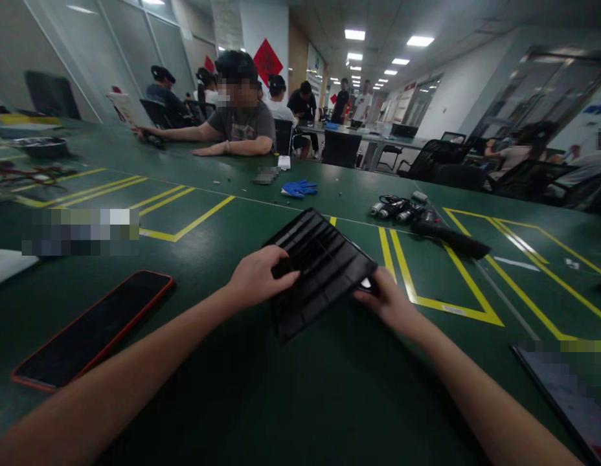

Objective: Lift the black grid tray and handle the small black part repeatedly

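A black, flat, rectangular piece with long parallel ridges (320, 272) is tilted above the green table. My left hand (256, 277) grips its left side, thumb over the ridged face. On the right, my right hand (390, 304) is closed around the piece's lower right corner. Something shiny and pale shows beside that corner, partly hidden behind the piece, too little of it to name. A phone with an orange-red edge (99, 327) lies on the table left of my left forearm.
Ahead lie a blue glove (299, 188) and a cluster of metal cylinders with black cables (402, 208). Yellow tape (456, 309) marks the table (261, 414). A dark-screened device (563, 401) sits at right. Across the table, a person (245, 129) rests an arm on it.
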